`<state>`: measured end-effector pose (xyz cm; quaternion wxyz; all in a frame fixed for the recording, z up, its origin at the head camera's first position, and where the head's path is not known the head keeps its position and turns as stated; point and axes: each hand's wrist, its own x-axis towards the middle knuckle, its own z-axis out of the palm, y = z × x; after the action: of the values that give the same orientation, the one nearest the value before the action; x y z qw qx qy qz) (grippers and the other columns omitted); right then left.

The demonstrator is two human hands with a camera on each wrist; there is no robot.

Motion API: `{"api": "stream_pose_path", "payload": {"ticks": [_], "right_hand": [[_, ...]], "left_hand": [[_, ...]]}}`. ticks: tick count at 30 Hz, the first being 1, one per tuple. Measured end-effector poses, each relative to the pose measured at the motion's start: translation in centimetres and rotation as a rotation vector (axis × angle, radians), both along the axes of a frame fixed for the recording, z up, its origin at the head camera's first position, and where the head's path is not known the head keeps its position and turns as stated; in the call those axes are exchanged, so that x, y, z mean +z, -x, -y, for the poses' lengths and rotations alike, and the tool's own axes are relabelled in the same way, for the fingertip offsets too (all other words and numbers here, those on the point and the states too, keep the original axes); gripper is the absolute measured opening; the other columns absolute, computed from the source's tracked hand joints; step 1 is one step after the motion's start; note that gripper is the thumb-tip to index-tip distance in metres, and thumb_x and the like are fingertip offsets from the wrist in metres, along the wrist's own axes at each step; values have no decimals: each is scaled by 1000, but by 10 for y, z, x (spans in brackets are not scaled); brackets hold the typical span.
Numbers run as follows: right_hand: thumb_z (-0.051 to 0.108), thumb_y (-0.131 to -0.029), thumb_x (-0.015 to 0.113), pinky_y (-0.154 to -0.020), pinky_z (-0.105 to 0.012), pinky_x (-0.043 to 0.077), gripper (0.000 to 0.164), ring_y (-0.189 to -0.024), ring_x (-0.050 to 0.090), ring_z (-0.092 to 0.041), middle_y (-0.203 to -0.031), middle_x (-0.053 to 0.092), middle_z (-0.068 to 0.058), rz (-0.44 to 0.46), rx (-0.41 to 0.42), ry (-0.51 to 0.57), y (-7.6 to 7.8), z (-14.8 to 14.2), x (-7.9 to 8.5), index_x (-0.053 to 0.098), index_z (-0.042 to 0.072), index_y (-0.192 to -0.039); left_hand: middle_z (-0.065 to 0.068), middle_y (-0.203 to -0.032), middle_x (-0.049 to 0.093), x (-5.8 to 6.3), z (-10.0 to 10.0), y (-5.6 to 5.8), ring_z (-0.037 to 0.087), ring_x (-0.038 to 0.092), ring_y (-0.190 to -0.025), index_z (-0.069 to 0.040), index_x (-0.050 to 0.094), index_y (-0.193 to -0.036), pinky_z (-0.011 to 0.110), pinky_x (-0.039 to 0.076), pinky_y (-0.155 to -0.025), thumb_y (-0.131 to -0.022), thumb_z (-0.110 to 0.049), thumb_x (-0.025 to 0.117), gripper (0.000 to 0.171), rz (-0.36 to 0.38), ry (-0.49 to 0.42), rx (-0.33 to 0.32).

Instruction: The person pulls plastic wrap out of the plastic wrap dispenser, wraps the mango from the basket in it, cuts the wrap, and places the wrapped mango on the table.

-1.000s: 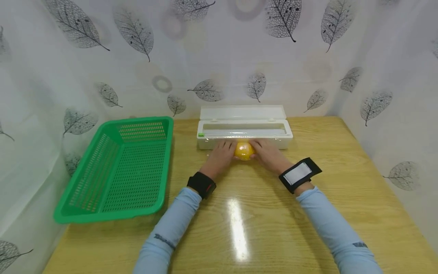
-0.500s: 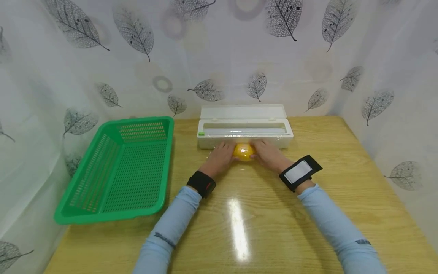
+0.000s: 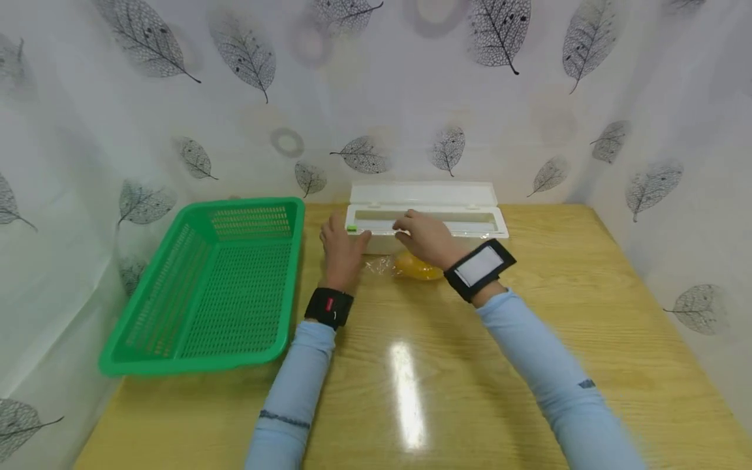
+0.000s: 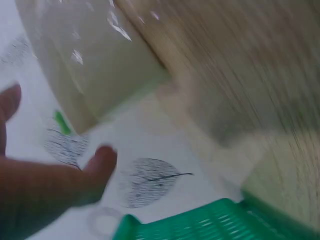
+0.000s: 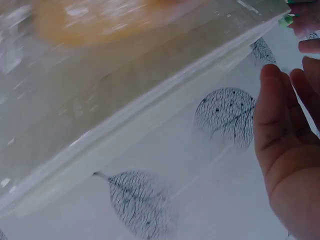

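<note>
A white cling film dispenser (image 3: pixel 382 243) with its lid raised stands at the back of the table. In front of it lies a round yellow-orange fruit (image 3: pixel 411 266), covered by clear cling film (image 3: pixel 378 264) that comes from the dispenser. My left hand (image 3: pixel 342 254) is at the dispenser's left end, fingers spread and holding nothing, near its green slider (image 3: pixel 352 228). Over the dispenser's front edge, my right hand (image 3: pixel 433 240) hovers with loosely bent fingers and partly covers the fruit. In the right wrist view, nothing shows between the fingers of the right hand (image 5: pixel 287 150).
A green plastic basket (image 3: pixel 288 287) stands at the left of the wooden table (image 3: pixel 470 391). Behind the dispenser hangs a white curtain (image 3: pixel 235 130) with a leaf print, which also closes in both sides.
Both hands have let go of the fruit. The left hand has moved left to the dispenser's end; the right has risen and moved left over its front edge. The fruit stays in front.
</note>
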<state>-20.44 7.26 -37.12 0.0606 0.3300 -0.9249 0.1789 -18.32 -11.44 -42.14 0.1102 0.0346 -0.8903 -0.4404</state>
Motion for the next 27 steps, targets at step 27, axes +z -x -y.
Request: {"api": "stream_pose_path", "payload": {"ticks": [27], "right_hand": [[-3, -89, 66, -84, -41, 53, 10, -84, 66, -33, -85, 72, -16, 63, 149, 102, 53, 57, -19, 75, -2, -85]], "left_hand": [[24, -114, 67, -6, 23, 25, 41, 66, -94, -8, 51, -143, 50, 55, -74, -86, -41, 73, 69, -40, 448, -74]]}}
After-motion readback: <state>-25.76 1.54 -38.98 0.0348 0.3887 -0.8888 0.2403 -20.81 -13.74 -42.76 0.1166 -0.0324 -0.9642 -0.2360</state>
